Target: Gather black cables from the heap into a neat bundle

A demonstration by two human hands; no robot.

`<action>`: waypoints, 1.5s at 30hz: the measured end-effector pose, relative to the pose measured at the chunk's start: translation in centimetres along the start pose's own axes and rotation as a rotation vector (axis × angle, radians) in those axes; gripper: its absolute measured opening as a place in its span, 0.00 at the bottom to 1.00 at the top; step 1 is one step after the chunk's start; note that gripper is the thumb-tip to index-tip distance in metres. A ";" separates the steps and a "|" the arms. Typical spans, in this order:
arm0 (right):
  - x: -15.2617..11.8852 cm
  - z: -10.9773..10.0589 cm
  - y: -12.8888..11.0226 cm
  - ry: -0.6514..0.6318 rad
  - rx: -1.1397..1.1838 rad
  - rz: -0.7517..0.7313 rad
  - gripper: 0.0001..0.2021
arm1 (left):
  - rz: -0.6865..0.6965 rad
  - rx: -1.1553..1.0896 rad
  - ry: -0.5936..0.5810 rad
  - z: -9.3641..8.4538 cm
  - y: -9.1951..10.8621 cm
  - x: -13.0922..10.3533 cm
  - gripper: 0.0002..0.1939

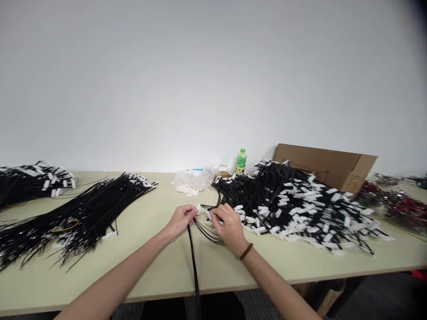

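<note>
My left hand (182, 218) pinches a small white connector (199, 208) at its fingertips, above a black cable (192, 255) that runs down over the table's front edge. My right hand (228, 223), with a brown band on the wrist, grips the thin black wires (207, 232) and a white connector end at the edge of the big cable pile (293, 204). The two hands are close together, fingertips a few centimetres apart.
On the beige table (160, 262), a bundle of black cables with a yellow band (76, 213) lies at left, another pile (30, 180) far left. A plastic bag of white connectors (191, 181), a green bottle (240, 162), a cardboard box (330, 166) and red wire bundles (400, 206) sit behind and right.
</note>
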State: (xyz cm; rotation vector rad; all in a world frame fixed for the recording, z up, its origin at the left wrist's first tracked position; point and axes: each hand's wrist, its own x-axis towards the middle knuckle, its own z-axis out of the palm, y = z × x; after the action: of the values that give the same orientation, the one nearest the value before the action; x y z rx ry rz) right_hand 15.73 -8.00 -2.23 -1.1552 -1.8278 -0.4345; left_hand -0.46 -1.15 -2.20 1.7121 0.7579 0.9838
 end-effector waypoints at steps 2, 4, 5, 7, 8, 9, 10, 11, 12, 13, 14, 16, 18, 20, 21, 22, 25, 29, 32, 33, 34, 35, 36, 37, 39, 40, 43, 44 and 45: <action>0.0 0.0 0.1 0.011 -0.011 -0.014 0.08 | -0.006 0.001 0.001 0.0 0.0 0.0 0.16; -0.1 0.1 0.1 0.018 -0.023 -0.028 0.08 | -0.011 0.001 0.001 0.0 0.1 0.0 0.16; -0.1 0.1 0.2 0.017 -0.028 -0.034 0.08 | -0.012 0.002 0.002 0.0 0.1 -0.1 0.16; -0.1 0.2 0.3 0.011 -0.037 -0.047 0.09 | -0.015 0.004 0.005 0.0 0.1 -0.1 0.16; -0.1 0.2 0.3 0.009 -0.040 -0.055 0.09 | -0.017 0.004 0.007 0.0 0.1 -0.1 0.16; -0.2 0.2 0.4 0.009 -0.042 -0.062 0.09 | -0.019 0.003 0.009 0.0 0.1 -0.1 0.16; -0.2 0.2 0.4 0.010 -0.045 -0.067 0.09 | -0.020 0.001 0.011 0.0 0.1 0.0 0.16; -0.2 0.3 0.5 0.012 -0.047 -0.070 0.09 | -0.019 -0.001 0.012 0.0 0.0 0.0 0.16; -0.2 0.3 0.5 0.015 -0.049 -0.072 0.09 | -0.018 -0.002 0.011 0.0 0.0 0.0 0.16; -0.2 0.3 0.6 0.014 -0.050 -0.071 0.09 | -0.016 -0.002 0.010 0.0 0.0 0.0 0.16; -0.2 0.3 0.6 0.012 -0.051 -0.071 0.09 | -0.014 -0.001 0.009 -0.1 0.0 0.0 0.16; -0.2 0.3 0.6 0.011 -0.055 -0.072 0.09 | -0.012 0.001 0.007 -0.1 0.0 0.0 0.16; -0.3 0.3 0.6 0.011 -0.059 -0.076 0.09 | -0.013 0.002 0.004 0.0 0.0 0.0 0.16; -0.3 0.3 0.6 0.015 -0.062 -0.080 0.09 | -0.014 0.005 0.003 0.0 0.0 -0.1 0.16; -0.3 0.3 0.6 0.016 -0.062 -0.081 0.10 | -0.013 0.007 0.005 0.0 0.0 -0.1 0.16; -0.3 0.3 0.5 0.016 -0.061 -0.082 0.10 | -0.013 0.009 0.007 0.0 0.0 0.0 0.16; -0.2 0.2 0.5 0.005 -0.058 -0.078 0.10 | -0.016 0.014 0.012 0.0 0.0 0.0 0.16; -0.2 0.2 0.4 -0.021 -0.059 -0.065 0.09 | -0.018 0.024 0.012 -0.1 0.1 0.0 0.17; -0.2 0.1 0.3 -0.022 -0.049 -0.048 0.09 | -0.013 0.038 0.006 -0.1 0.1 0.0 0.16; -0.1 0.0 0.3 -0.020 -0.043 -0.045 0.09 | -0.012 0.043 0.007 -0.1 0.0 0.0 0.16; -0.1 0.0 0.2 -0.018 -0.036 -0.044 0.09 | -0.011 0.047 0.008 -0.2 0.0 0.0 0.16; -0.1 0.0 0.2 -0.017 -0.030 -0.045 0.09 | -0.009 0.050 0.007 -0.2 0.0 0.1 0.16; -0.1 -0.1 0.2 -0.017 -0.024 -0.046 0.10 | -0.006 0.052 0.005 -0.2 -0.1 0.1 0.16; -0.1 -0.1 0.1 -0.017 -0.018 -0.044 0.10 | -0.003 0.053 0.002 -0.2 -0.1 0.1 0.16; -0.1 -0.1 0.1 -0.018 -0.005 -0.034 0.10 | 0.002 0.053 -0.008 -0.2 -0.1 0.1 0.16; -0.1 -0.1 0.1 -0.020 0.002 -0.028 0.10 | 0.003 0.052 -0.014 -0.2 -0.1 0.1 0.16; -0.1 -0.2 0.1 -0.020 0.020 -0.017 0.10 | -0.004 0.038 -0.029 -0.3 0.0 0.0 0.16; -0.1 -0.2 0.0 -0.021 0.025 -0.015 0.10 | -0.006 0.029 -0.031 -0.3 0.1 0.0 0.16; 0.0 -0.2 0.0 -0.023 0.029 -0.012 0.10 | -0.007 0.021 -0.031 -0.3 0.1 0.0 0.16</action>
State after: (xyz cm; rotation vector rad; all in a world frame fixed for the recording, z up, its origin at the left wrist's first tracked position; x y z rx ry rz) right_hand 15.83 -8.16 -2.16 -1.1337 -1.8557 -0.4017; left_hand -0.71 -1.11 -2.02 1.7379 0.7559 0.9458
